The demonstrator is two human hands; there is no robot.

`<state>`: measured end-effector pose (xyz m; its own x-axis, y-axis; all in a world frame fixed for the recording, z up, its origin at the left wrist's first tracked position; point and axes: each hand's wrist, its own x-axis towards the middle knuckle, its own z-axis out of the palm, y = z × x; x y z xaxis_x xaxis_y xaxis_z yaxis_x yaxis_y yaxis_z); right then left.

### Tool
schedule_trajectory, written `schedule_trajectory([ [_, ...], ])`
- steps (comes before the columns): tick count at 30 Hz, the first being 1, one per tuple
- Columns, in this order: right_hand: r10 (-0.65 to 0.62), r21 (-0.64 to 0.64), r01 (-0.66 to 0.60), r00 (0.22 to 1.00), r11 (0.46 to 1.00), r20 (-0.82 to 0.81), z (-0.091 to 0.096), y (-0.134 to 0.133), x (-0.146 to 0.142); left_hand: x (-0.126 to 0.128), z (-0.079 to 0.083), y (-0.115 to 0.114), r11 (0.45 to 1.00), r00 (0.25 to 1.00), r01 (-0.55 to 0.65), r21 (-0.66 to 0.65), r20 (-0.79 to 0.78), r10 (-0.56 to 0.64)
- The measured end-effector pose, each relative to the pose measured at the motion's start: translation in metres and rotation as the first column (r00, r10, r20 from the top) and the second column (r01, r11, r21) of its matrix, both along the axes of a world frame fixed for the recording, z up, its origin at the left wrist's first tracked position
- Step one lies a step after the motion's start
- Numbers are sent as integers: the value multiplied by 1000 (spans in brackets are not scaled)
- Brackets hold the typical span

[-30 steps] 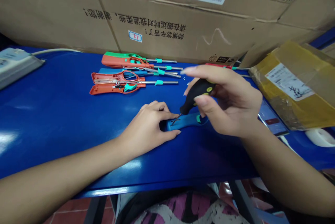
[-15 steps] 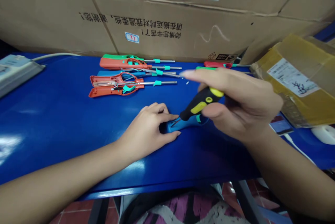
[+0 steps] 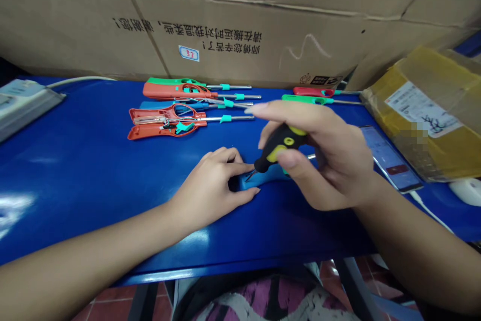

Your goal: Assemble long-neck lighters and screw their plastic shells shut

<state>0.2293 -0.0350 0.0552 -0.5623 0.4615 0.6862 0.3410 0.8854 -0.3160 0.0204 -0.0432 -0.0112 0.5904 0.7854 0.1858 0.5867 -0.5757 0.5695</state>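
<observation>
My left hand (image 3: 210,186) pins the handle end of a blue gas lighter (image 3: 267,178) to the table between thumb and fingers. A short black and yellow screwdriver (image 3: 277,149) leans over that lighter, its shaft tip down at the handle by my left fingertips. Around its grip my right hand (image 3: 326,155) is closed, thumb on the near side and index finger stretched out past it. The lighter's trigger area and metal tube are mostly covered by my right hand.
An opened orange lighter (image 3: 165,121) and several other lighters lie at the back. A red lighter (image 3: 312,91) and a green lighter (image 3: 306,98) lie further right. A phone (image 3: 391,161), a taped carton (image 3: 432,110), a power strip (image 3: 26,105) and a large cardboard box (image 3: 210,15) surround the workspace.
My right hand has shifted left and turned with the screwdriver, uncovering the phone, the green lighter and a bit of metal tube. My left hand stays in place on the blue lighter.
</observation>
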Motion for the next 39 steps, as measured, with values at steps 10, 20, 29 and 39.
schedule_trajectory([
  [10,-19,42,17,999,999,29,0,-2,-1,0,1,-2,1000,1000,8,1,6,-8],
  [20,-20,77,22,999,997,-27,-2,4,0,0,0,-4,999,1000,24,28,-19,-23],
  [29,-17,84,12,999,996,51,-4,2,-4,2,-4,-6,996,999,45,78,-15,-44],
  [39,13,112,-13,1000,994,2,-9,3,-9,3,-1,-9,995,997,58,77,-47,-55],
])
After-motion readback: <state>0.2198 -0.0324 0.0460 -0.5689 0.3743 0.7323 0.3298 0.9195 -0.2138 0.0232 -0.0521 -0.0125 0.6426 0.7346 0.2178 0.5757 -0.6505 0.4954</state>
